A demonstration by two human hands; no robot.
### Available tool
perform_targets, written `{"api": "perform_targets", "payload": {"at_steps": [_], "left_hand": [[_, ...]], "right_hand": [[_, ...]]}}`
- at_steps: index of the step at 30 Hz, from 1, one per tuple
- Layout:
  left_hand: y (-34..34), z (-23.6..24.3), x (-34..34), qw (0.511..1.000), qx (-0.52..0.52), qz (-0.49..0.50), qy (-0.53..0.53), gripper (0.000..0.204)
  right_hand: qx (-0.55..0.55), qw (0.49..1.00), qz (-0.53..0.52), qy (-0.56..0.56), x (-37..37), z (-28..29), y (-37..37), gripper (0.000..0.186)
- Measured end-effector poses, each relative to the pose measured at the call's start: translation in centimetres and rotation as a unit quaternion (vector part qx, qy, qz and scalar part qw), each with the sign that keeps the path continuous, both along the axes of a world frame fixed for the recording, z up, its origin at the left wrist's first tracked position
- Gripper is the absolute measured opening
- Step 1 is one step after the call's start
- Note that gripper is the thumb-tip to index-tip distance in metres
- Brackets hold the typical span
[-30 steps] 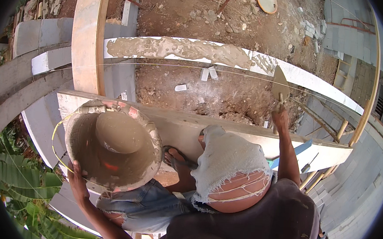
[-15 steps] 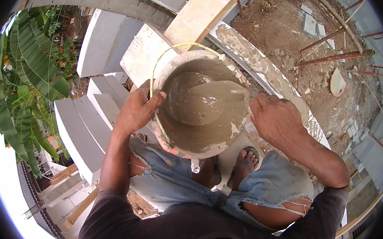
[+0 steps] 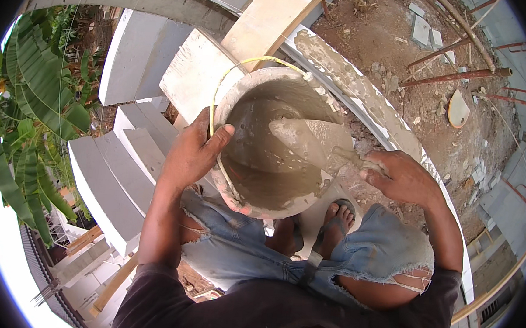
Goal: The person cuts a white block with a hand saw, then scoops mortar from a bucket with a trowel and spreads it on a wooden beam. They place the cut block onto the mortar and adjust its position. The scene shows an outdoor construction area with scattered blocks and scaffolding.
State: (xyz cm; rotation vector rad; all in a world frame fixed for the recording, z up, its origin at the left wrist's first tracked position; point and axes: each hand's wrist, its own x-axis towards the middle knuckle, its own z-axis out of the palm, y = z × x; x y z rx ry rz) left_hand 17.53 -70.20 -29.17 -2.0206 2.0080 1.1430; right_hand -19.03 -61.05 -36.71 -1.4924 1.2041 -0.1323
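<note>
My left hand (image 3: pixel 198 144) grips the left rim of a mortar-caked bucket (image 3: pixel 243 95), its thumb over the edge beside a yellow cord handle (image 3: pixel 216 94). Wet grey mortar (image 3: pixel 257 157) lies inside. On the right, my right hand (image 3: pixel 396 174) is closed round the handle of a trowel (image 3: pixel 313 142). The trowel's blade, coated in mortar, reaches over the bucket's right rim with its tip pointing left above the mix. The bucket stands in front of my knees and tilts a little toward me.
A wall top with a mortar strip (image 3: pixel 342 72) runs along the right. Wooden boards (image 3: pixel 279 19) lie beyond the bucket. Grey blocks (image 3: pixel 112 178) are stacked at left, near banana leaves (image 3: pixel 43 75). Rusty poles (image 3: pixel 458 78) stand over the dirt ground (image 3: pixel 426 102) at right.
My right hand has drawn back to the right and slightly down. The trowel blade has lifted out of the mortar and shows more fully. My left hand stays on the rim.
</note>
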Motion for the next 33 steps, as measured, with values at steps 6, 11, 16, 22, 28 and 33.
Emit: {"api": "perform_targets", "payload": {"at_steps": [6, 11, 16, 22, 28, 33], "left_hand": [[-0.9, -1.4, 0.5, 0.997, 0.039, 0.047, -0.037, 0.06], [-0.6, -3.3, 4.9, 0.995, -0.002, 0.073, -0.066, 0.061], [-2.5, -5.2, 7.0, 0.993, 0.022, 0.097, -0.07, 0.065], [-2.9, -5.8, 8.6, 0.993, -0.002, 0.11, -0.05, 0.066], [-2.1, -5.2, 10.0, 0.99, -0.006, 0.127, -0.064, 0.067], [-2.0, -6.2, 11.4, 0.988, -0.011, 0.133, -0.081, 0.063]], "right_hand": [[0.198, 0.951, -0.235, -0.014, -8.2, -2.4, 10.3, 0.044], [0.235, 0.887, -0.394, -0.042, -12.5, -10.6, 24.4, 0.046], [0.193, 0.685, -0.669, -0.214, -16.9, -24.9, 45.6, 0.045], [0.106, 0.723, -0.609, 0.307, -21.4, -29.9, 46.0, 0.049], [0.14, 0.658, -0.598, 0.436, -22.1, -29.2, 44.0, 0.05], [0.129, 0.618, -0.583, 0.512, -22.9, -29.7, 46.2, 0.048]]}}
